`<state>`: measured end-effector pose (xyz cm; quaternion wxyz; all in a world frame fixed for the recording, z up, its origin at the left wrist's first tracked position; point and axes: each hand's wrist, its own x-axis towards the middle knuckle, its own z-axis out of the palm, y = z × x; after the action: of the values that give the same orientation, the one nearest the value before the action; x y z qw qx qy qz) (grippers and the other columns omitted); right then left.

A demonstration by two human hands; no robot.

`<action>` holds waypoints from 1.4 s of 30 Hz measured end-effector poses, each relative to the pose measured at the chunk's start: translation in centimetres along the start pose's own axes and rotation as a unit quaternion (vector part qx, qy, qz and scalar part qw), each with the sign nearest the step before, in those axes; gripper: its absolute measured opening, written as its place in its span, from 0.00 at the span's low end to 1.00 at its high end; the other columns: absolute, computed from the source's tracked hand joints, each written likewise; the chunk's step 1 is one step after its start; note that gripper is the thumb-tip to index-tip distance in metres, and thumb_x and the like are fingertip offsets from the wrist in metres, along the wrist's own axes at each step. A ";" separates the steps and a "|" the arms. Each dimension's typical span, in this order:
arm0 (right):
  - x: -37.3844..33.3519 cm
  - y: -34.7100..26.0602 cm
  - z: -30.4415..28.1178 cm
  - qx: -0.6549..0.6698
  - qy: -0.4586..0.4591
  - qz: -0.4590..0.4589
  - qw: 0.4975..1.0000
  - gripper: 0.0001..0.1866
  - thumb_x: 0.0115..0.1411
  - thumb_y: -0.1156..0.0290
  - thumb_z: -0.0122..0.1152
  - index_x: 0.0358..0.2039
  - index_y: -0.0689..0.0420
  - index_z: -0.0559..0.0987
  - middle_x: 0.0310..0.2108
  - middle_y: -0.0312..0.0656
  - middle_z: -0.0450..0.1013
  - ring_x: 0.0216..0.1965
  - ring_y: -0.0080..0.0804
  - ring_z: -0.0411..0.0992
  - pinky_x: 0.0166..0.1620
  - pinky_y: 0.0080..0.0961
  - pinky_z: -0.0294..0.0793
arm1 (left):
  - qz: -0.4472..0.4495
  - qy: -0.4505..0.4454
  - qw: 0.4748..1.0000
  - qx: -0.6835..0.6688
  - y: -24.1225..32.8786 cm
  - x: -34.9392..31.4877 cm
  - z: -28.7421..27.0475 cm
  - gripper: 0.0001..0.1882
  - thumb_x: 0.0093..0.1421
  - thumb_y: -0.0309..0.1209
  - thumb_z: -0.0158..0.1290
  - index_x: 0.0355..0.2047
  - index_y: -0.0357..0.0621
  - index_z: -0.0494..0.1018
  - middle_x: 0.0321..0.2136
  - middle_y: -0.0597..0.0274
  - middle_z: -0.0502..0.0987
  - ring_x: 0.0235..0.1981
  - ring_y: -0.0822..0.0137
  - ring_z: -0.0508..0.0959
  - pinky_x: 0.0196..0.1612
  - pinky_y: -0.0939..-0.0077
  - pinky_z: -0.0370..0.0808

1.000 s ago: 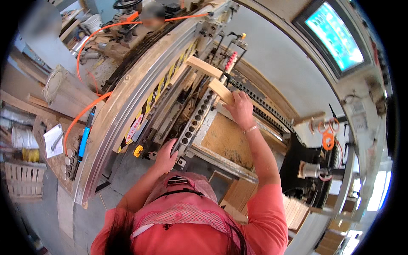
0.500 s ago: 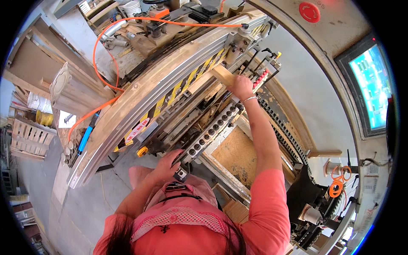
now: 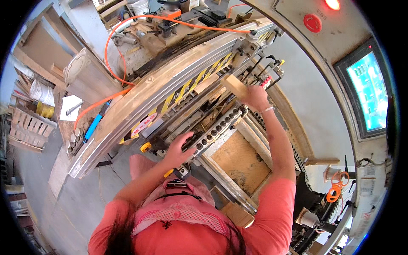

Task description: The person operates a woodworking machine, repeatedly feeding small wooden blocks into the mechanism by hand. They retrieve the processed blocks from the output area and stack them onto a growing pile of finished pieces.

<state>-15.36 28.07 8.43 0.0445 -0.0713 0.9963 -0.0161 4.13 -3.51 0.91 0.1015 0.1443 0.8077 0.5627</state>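
Observation:
My right hand (image 3: 256,98), with a bracelet at its wrist, grips one end of a short pale wooden board (image 3: 234,86). The board is raised over the far end of the machine bed and points away to the left. Fingers apart, my left hand (image 3: 176,153) hovers at the near end of a metal rail (image 3: 217,128) that carries a row of black round knobs. Nothing shows in that hand. Whether its fingertips touch the rail I cannot tell. Another strip of wood (image 3: 207,83) lies along the bed near the striped beam.
A long beam with black and yellow stripes (image 3: 190,86) runs along the machine's left side. An orange hose (image 3: 107,46) loops over it. On the right stand a lit screen (image 3: 366,90) and a red stop button (image 3: 313,23). A wooden panel (image 3: 240,160) lies beside the rail.
My right hand has lifted the wooden board off the bed and drawn it slightly right. My left hand has left the rail's near end, moved forward and spread its fingers. A red lamp is now in view.

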 end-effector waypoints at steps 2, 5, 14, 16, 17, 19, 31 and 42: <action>-3.2 -1.4 -2.0 0.058 -0.031 -0.009 0.998 0.21 0.38 0.55 0.69 0.28 0.57 0.81 0.26 0.47 0.76 0.28 0.41 0.76 0.35 0.33 0.76 | -0.040 0.011 0.988 -0.146 0.6 2.3 1.5 0.30 0.56 0.33 0.56 0.57 0.37 0.60 0.54 0.52 0.67 0.52 0.62 0.69 0.49 0.69 0.69; -8.4 -5.3 -3.1 0.216 -0.075 -0.049 0.972 0.23 0.37 0.55 0.70 0.30 0.59 0.81 0.25 0.47 0.76 0.26 0.37 0.75 0.35 0.30 0.76 | -0.074 -0.025 0.915 -0.395 -0.4 5.7 3.4 0.24 0.57 0.30 0.55 0.53 0.37 0.64 0.49 0.56 0.70 0.47 0.67 0.72 0.43 0.74 0.72; -10.2 -7.4 -2.3 0.307 -0.158 -0.028 0.938 0.25 0.36 0.56 0.70 0.34 0.59 0.81 0.25 0.44 0.76 0.24 0.32 0.74 0.32 0.25 0.74 | -0.118 0.013 0.904 -0.411 -0.2 2.7 2.8 0.20 0.57 0.23 0.54 0.49 0.32 0.65 0.42 0.56 0.74 0.40 0.71 0.76 0.45 0.75 0.75; -7.3 -5.5 -2.6 0.204 -0.061 -0.021 0.977 0.25 0.37 0.56 0.71 0.31 0.61 0.80 0.24 0.43 0.76 0.23 0.32 0.74 0.33 0.26 0.77 | -0.061 0.044 0.923 -0.377 -0.9 1.2 2.2 0.21 0.56 0.20 0.54 0.49 0.32 0.63 0.44 0.54 0.73 0.43 0.69 0.75 0.46 0.76 0.75; -5.5 -3.7 -1.6 0.116 -0.023 -0.021 0.993 0.24 0.37 0.54 0.72 0.30 0.59 0.80 0.24 0.43 0.76 0.25 0.34 0.75 0.34 0.30 0.77 | -0.039 0.061 0.941 -0.331 -1.3 0.2 2.0 0.22 0.54 0.21 0.56 0.49 0.34 0.64 0.44 0.55 0.74 0.44 0.68 0.75 0.46 0.74 0.74; -2.0 -1.6 -0.9 0.036 0.006 -0.007 0.999 0.25 0.36 0.53 0.72 0.30 0.59 0.79 0.25 0.47 0.76 0.28 0.42 0.76 0.37 0.34 0.76 | -0.012 0.096 0.981 -0.170 -1.5 -1.8 1.0 0.22 0.52 0.22 0.57 0.47 0.36 0.65 0.42 0.57 0.75 0.43 0.69 0.75 0.46 0.74 0.73; 6.6 -1.8 4.3 0.001 -0.042 0.063 0.997 0.28 0.35 0.53 0.72 0.34 0.59 0.79 0.33 0.48 0.76 0.37 0.43 0.76 0.41 0.36 0.76 | -0.014 0.047 0.986 -0.156 -2.4 -4.3 0.1 0.18 0.51 0.23 0.55 0.43 0.37 0.69 0.41 0.57 0.75 0.42 0.67 0.75 0.46 0.72 0.71; 6.1 -0.6 4.5 0.042 -0.006 0.043 0.998 0.27 0.41 0.48 0.68 0.32 0.60 0.79 0.30 0.51 0.76 0.35 0.46 0.75 0.40 0.37 0.75 | -0.008 0.039 0.987 -0.158 -1.6 -4.0 -0.1 0.18 0.51 0.22 0.55 0.44 0.37 0.68 0.42 0.57 0.74 0.43 0.66 0.74 0.47 0.72 0.70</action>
<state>-20.87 26.54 3.43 0.0541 -0.0261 0.9967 -0.0554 7.69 -5.49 -0.59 0.0964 0.0979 0.7129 0.6876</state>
